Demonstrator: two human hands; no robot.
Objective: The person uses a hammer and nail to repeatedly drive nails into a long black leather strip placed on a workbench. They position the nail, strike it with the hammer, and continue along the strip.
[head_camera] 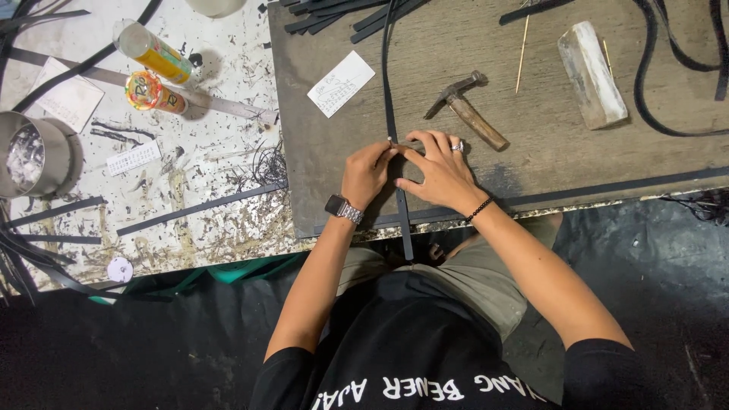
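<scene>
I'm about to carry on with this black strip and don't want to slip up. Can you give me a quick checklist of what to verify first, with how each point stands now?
1. Both hands on the long black strip: ok. Left hand and right hand meet over it on the dark board.
2. Strip lying straight: ok above the hands and below them; under the hands, cannot tell.
3. Grip firmness: cannot tell; the fingers cover the contact.
4. Hammer within reach: ok, it lies just beyond the right hand, untouched.
5. Strip's lower end supported: not ok, it overhangs the board's near edge.
6. Glue-type tubes clear of the hands: ok, off to the left.
</scene>
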